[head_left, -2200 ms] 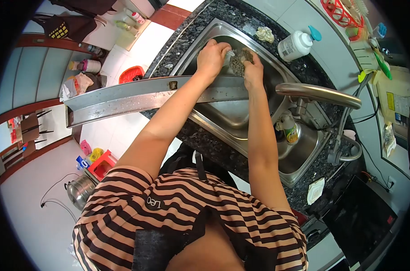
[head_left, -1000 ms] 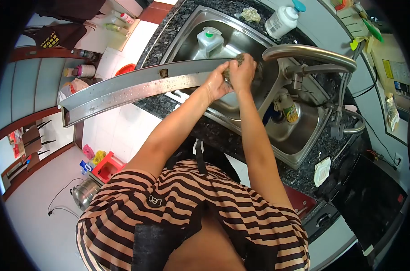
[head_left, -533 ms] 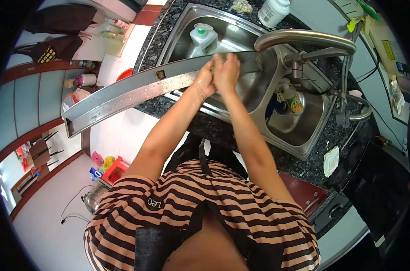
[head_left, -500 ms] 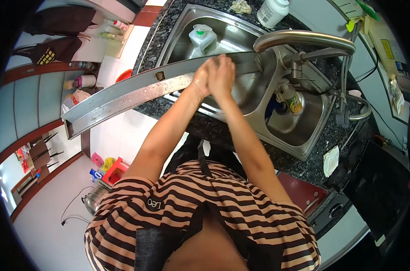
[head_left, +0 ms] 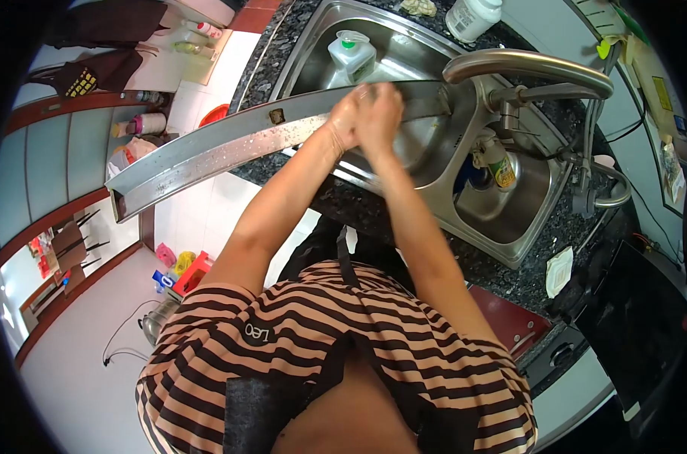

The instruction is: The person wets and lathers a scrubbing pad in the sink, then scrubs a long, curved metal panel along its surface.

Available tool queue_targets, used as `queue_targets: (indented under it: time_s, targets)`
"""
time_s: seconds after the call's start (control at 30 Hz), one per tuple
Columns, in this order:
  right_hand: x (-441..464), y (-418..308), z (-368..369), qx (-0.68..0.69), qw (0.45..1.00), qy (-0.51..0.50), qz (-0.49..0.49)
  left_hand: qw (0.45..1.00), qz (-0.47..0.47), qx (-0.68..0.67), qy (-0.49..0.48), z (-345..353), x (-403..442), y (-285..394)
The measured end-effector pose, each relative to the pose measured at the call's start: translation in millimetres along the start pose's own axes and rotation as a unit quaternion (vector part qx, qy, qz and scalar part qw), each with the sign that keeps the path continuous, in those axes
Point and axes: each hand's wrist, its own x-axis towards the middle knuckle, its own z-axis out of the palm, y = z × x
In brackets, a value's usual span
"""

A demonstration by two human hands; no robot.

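Note:
A long, wet metal channel [head_left: 207,153], bent along its length and speckled with drops and stains, slants across the sink's left basin, its far end sticking out past the counter. My left hand [head_left: 345,123] is closed on the channel near its middle, with its fingertips partly covered. Right beside it, touching or nearly so, my right hand [head_left: 381,112] is curled over the channel and slightly blurred. Whatever lies under its fingers is hidden. In the left basin [head_left: 302,72] behind the channel stands a white translucent jug [head_left: 352,56] with a green mark.
The curved faucet [head_left: 525,64] reaches over the sink from the right. A bottle with a yellow label [head_left: 500,168] is in the right basin [head_left: 494,219]. A white tub [head_left: 472,19] and a crumpled cloth [head_left: 418,7] sit at the back. A white packet [head_left: 559,272] lies on the dark counter.
The whole view has shifted slightly, with the sink now further right. My right hand has moved a little on the channel and is more blurred; both hands remain close together.

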Motion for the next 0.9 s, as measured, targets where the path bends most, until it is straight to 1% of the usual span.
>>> queue_targets:
  time_s: [0.03,0.07,0.13,0.2,0.23,0.33,0.37,0.4,0.43,0.47,0.53,0.57,0.6,0.63,0.67,0.77,0.8,0.87,0.9]
  targets:
    - [13.1,13.3,1.2,0.028,0.998,0.024,0.042,0.995,-0.039,0.002,0.094,17.4,-5.1,1.6]
    - [32.3,31.2,4.3,0.059,0.994,0.049,0.080,0.996,-0.028,0.021,0.076,25.5,-10.4,2.5]
    - [39.4,42.3,4.9,0.177,0.973,0.075,0.129,0.993,0.003,0.075,0.086,33.1,-9.6,2.2]
    - [38.5,47.2,2.5,0.309,0.930,0.084,0.181,0.982,0.073,0.139,0.105,35.2,-6.1,-4.3]
    - [35.6,51.8,4.9,0.388,0.887,0.093,0.235,0.973,0.109,0.172,0.111,36.5,-2.5,-4.1]
    - [22.5,72.1,12.6,0.353,0.925,0.065,0.122,0.980,0.107,0.145,0.088,6.4,21.5,-15.5]
    - [12.1,71.1,19.7,0.243,0.968,0.057,0.017,0.989,0.085,0.090,0.086,-10.2,30.5,-19.0]
    - [-1.3,56.2,11.5,0.186,0.982,-0.009,-0.043,0.994,0.063,0.034,0.084,-29.0,40.1,-21.2]
    - [3.7,56.3,7.7,0.169,0.984,-0.002,-0.055,0.996,0.042,-0.022,0.082,-29.9,41.3,-20.4]
    - [11.3,55.6,5.4,0.153,0.986,0.006,-0.066,0.997,0.025,-0.021,0.069,-29.3,43.6,-21.7]
    - [24.8,59.8,6.8,0.128,0.988,0.022,-0.084,0.999,-0.011,-0.015,0.047,6.5,26.0,-6.7]
    - [24.0,62.6,4.7,0.115,0.989,0.030,-0.088,0.999,-0.033,-0.012,0.039,17.7,13.7,-9.9]
    - [30.0,62.7,1.0,0.104,0.989,0.044,-0.098,0.999,-0.029,0.013,0.043,24.8,8.7,-15.2]
    - [40.9,64.0,-8.8,0.082,0.995,0.016,-0.050,0.998,-0.020,0.015,0.055,35.8,3.1,-15.2]
    - [36.5,63.8,-7.0,0.065,0.996,0.024,-0.051,0.997,-0.015,0.014,0.068,43.2,-2.9,-17.4]
    - [2.7,55.1,4.6,0.009,0.998,0.041,-0.048,0.999,-0.016,-0.031,0.028,23.1,10.9,-23.0]
    - [-12.6,28.1,-4.1,-0.014,0.998,0.036,-0.058,0.997,-0.008,-0.077,0.018,20.7,17.9,-19.7]
    - [-30.5,-5.3,-14.0,0.023,0.999,0.007,-0.027,0.985,-0.002,-0.174,0.010,13.2,16.2,-24.9]
    - [-30.0,-11.1,-16.0,0.042,0.999,-0.002,-0.014,0.993,-0.018,-0.114,0.030,15.4,15.1,-22.8]
